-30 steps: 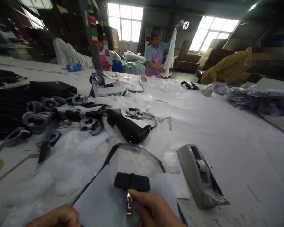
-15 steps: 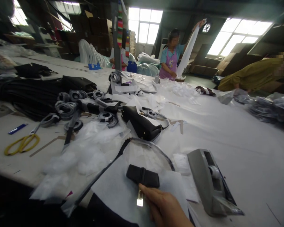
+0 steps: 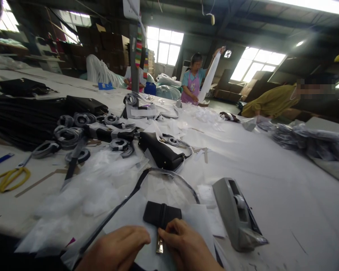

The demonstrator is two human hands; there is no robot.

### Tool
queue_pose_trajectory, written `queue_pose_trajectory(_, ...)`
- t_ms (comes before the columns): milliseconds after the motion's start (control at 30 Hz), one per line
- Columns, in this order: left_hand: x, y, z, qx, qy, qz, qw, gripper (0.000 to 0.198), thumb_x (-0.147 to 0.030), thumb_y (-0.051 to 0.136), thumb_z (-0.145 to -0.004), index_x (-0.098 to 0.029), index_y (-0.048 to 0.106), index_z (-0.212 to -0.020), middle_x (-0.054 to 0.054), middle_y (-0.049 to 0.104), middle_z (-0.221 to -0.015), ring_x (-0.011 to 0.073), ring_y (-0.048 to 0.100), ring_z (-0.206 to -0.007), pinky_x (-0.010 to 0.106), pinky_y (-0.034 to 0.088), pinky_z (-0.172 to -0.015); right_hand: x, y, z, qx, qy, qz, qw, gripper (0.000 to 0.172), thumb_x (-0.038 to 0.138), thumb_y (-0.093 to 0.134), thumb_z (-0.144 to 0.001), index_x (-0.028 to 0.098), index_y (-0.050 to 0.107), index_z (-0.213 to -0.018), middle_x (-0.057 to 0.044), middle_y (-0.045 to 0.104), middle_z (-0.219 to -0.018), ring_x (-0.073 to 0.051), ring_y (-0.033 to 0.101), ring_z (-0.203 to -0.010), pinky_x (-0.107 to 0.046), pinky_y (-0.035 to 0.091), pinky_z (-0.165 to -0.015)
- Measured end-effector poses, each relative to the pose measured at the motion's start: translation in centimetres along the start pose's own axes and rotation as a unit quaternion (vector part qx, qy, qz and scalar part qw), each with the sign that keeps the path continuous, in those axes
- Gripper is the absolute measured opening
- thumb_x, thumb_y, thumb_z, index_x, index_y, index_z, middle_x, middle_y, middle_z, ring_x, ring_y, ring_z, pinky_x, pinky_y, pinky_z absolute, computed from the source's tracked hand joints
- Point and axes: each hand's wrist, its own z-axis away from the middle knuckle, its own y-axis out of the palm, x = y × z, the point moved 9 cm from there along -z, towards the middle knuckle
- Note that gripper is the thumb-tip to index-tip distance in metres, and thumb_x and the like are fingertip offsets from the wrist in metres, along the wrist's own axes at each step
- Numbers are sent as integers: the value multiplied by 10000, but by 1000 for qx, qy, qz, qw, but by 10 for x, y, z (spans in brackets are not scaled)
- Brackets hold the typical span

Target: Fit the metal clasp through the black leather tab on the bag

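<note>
A small black leather flap (image 3: 161, 214) with a gold metal clasp (image 3: 159, 244) lies on white paper (image 3: 130, 222) at the near table edge. My right hand (image 3: 186, 246) pinches the flap's lower edge beside the clasp. My left hand (image 3: 115, 250) rests on the paper just left of the clasp, fingers curled, touching or nearly touching it. A thin black strap (image 3: 121, 203) arcs around the paper.
A grey tape dispenser (image 3: 235, 214) stands right of my hands. A black handbag (image 3: 159, 152), wrapped strap coils (image 3: 69, 135), clear plastic bags (image 3: 87, 188) and yellow scissors (image 3: 7, 180) lie to the left. Other people work at the far end: one (image 3: 193, 79) lifting white sheet, another (image 3: 274, 99) bending.
My left hand, out of sight half a second ago, has come back onto the paper beside the clasp. The view swung slightly; my right hand stays on the flap.
</note>
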Motion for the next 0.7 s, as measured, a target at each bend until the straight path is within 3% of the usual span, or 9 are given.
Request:
queue_pose_trajectory(100,6,42,-36,130,-79,71,986,139,-201,579,-907,-272,697,-923,-65,736,-896,114,683,-849,153,482,-769,-3,3,-2,15,-1,-22,1000,423,126,595,-847,340,680,-1202,-38,693,-981,-216,653,-893,-274,505,-723)
queue_pose_trajectory(233,19,75,-44,207,-118,27,971,129,-154,650,-816,-246,724,-869,-28,726,-895,157,672,-864,220,455,-766,-5,-2,-5,27,10,-114,993,372,56,574,-843,301,742,-1066,-18,734,-956,-190,670,-907,-265,488,-816)
queue_pose_trajectory(367,31,84,-37,231,-145,-8,962,140,-157,640,-779,-240,726,-851,-9,711,-879,183,670,-857,258,451,-741,-6,-10,-4,35,40,-153,987,258,79,579,-870,226,748,-999,-34,734,-962,-176,675,-925,-239,476,-829)
queue_pose_trajectory(467,32,87,-34,227,-149,1,962,175,-154,655,-763,-260,726,-884,-12,688,-971,181,655,-935,266,456,-793,-6,-12,-4,32,72,-111,991,188,122,599,-867,196,729,-980,-50,701,-967,-180,666,-901,-233,473,-771)
queue_pose_trajectory(567,31,88,-33,222,-140,4,965,186,-196,679,-792,-268,721,-958,-2,659,-1076,188,635,-1004,284,460,-848,0,-3,-8,76,82,-65,992,111,224,644,-871,179,732,-921,-66,714,-930,-195,670,-870,-240,460,-736)
queue_pose_trajectory(700,27,86,-34,242,-125,14,962,159,-306,678,-837,-246,750,-965,35,692,-1027,221,645,-989,302,475,-844,6,9,-13,133,99,-27,986,251,394,644,-876,172,761,-885,-91,753,-871,-221,687,-805,-263,433,-669)
